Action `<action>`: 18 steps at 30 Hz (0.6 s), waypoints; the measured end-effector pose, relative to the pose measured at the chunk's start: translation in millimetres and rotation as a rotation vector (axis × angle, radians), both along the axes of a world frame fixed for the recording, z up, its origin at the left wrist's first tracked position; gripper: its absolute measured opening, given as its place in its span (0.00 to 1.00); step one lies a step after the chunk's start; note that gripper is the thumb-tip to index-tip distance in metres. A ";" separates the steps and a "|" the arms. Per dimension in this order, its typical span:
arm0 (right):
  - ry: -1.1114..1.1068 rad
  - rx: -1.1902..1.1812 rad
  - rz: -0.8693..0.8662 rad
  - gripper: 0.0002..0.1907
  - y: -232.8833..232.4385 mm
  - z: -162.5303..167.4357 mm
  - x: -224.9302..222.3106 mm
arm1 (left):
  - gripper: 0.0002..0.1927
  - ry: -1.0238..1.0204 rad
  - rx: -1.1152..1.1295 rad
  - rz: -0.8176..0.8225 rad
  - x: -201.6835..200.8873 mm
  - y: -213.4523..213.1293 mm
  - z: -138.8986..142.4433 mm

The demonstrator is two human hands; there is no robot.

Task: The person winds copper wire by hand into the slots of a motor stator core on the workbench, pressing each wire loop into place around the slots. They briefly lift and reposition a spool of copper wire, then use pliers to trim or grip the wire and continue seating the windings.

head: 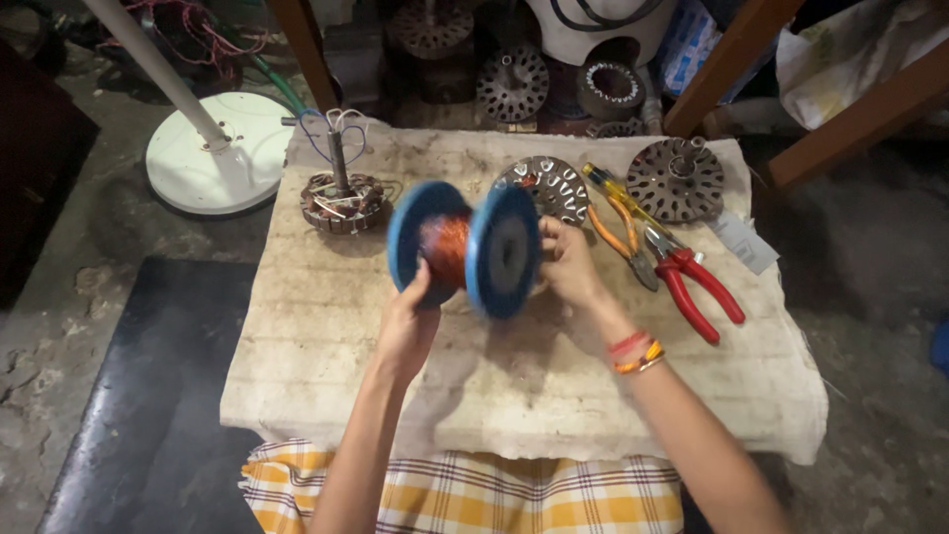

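Both hands hold a blue spool (pixel 465 247) of copper wire above the table (pixel 326 336): left hand (pixel 407 321) cups its near flange, right hand (pixel 568 262) grips the right flange (red pliers (pixel 692 282) lie right).

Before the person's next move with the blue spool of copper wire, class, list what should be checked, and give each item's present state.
1. Left hand supports the blue spool from below: ok.
2. Right hand holds the spool's right flange: ok.
3. Spool lifted off the cloth-covered bench: ok.
4. Loose end of the copper wire found: cannot tell.
5. Wound stator within reach, left of the spool: ok.
6. Red-handled pliers lying clear of the hands: ok.
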State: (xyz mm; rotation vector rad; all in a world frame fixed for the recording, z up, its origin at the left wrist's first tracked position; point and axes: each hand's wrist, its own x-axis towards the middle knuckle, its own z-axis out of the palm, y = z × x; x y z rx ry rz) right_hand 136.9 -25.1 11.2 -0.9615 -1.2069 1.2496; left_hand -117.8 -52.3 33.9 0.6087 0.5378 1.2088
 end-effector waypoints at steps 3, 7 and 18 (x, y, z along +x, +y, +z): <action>-0.195 0.095 -0.152 0.10 -32.2 13.5 -25.1 | 0.28 -0.010 -0.015 0.152 10.5 2.0 9.9; -0.668 0.380 -0.335 0.07 -77.2 46.0 -54.8 | 0.24 0.541 -0.036 0.396 15.6 -1.0 24.4; -0.754 0.518 -0.279 0.08 -58.4 97.0 -20.1 | 0.24 1.378 0.768 0.398 -4.5 -15.8 64.2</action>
